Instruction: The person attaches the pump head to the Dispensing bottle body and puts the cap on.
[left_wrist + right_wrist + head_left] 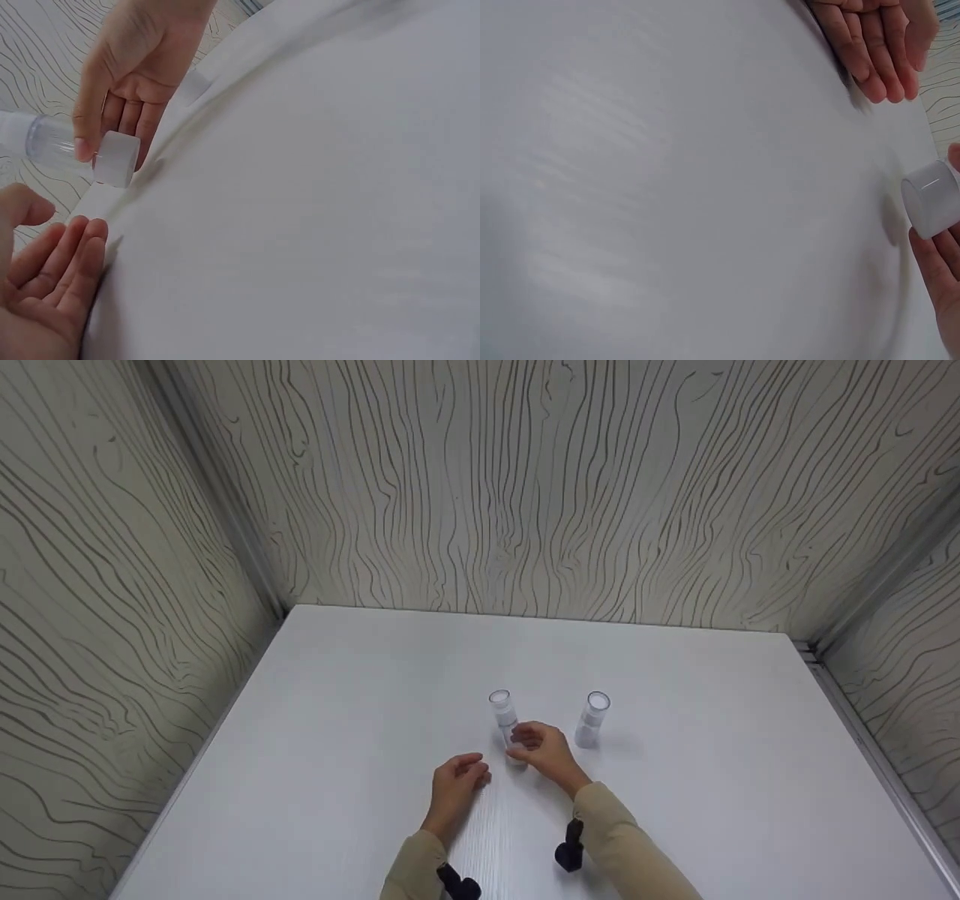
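Observation:
My right hand [547, 751] pinches a slim clear plastic bottle [504, 714] near its lower end. Seen from the left wrist, the bottle [60, 146] has a see-through middle and a white end piece [116, 159]; the thumb presses just above that piece. In the right wrist view the white end [932, 199] is held close over the table. My left hand [454, 787] holds nothing, its fingers loosely bent, a short way left of the bottle. A second, similar bottle [593, 718] stands upright to the right of my right hand.
The white table [337, 697] has patterned panels [480, 495] behind it and at both sides. Metal rails [885, 780] run along its side edges. A black wrist device [570, 847] is strapped at each sleeve.

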`<action>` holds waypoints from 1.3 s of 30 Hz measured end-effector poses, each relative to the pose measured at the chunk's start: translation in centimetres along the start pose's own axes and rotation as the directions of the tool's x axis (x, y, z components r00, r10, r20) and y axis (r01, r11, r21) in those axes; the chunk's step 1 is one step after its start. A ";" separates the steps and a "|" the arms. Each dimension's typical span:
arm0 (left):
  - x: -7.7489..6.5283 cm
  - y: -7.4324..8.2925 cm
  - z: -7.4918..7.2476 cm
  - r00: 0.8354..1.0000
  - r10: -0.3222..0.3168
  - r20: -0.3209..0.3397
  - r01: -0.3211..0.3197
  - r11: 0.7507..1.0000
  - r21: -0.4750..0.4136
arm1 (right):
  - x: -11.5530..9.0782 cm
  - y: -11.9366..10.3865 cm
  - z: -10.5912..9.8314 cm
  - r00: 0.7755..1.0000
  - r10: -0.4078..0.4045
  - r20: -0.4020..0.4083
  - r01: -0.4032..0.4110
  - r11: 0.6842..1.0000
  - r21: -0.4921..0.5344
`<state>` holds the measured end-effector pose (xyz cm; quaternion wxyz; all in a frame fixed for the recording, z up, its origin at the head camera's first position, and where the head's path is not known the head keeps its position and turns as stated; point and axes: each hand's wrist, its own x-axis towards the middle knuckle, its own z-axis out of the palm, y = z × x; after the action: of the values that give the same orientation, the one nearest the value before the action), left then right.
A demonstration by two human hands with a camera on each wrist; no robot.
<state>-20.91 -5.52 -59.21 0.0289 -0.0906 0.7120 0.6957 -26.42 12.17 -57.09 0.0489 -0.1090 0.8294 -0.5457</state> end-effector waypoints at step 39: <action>0.1 -0.3 -0.4 0.992 -0.059 -0.110 0.033 0.974 -0.225 | 2.9 -0.7 2.6 0.993 0.039 -0.112 -0.044 0.998 -0.035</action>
<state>-20.95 -5.92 -59.49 -0.0066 -0.1501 0.6278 0.7638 -28.61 8.94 -57.38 0.0117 -0.0619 0.8431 -0.5341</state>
